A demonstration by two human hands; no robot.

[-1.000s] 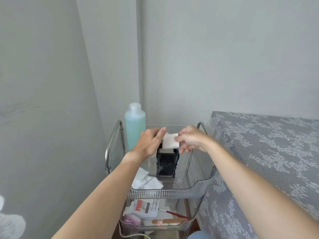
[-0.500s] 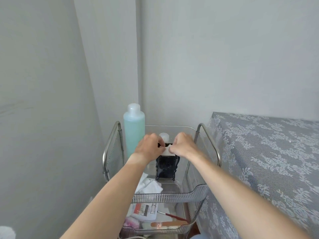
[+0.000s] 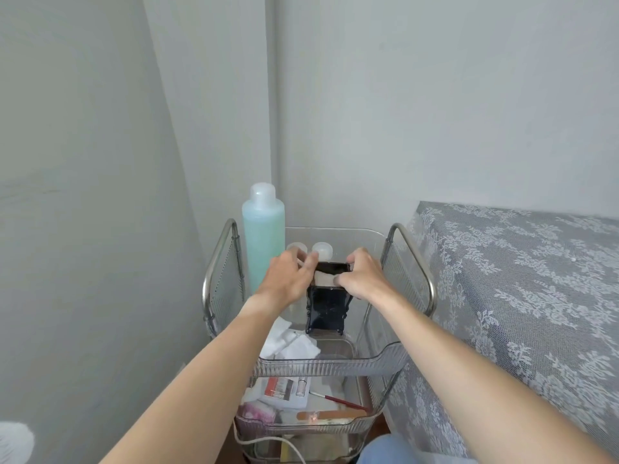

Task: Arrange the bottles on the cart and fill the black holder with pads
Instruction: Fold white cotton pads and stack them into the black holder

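Upright black holder [image 3: 326, 308], long axis vertical, mouth up. Left hand [image 3: 288, 279] and right hand [image 3: 361, 277] pinching white pads [image 3: 324, 279] at its top. On clear cart tray [image 3: 335, 365], grey walls [image 3: 435, 95] behind

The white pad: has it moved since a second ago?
Yes. The white pad has come down from above the black holder into its top opening, both hands pressing it.

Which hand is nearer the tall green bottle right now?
Left. The left hand sits just beside the green bottle, nearly touching it. The right hand is across the black holder, farther off.
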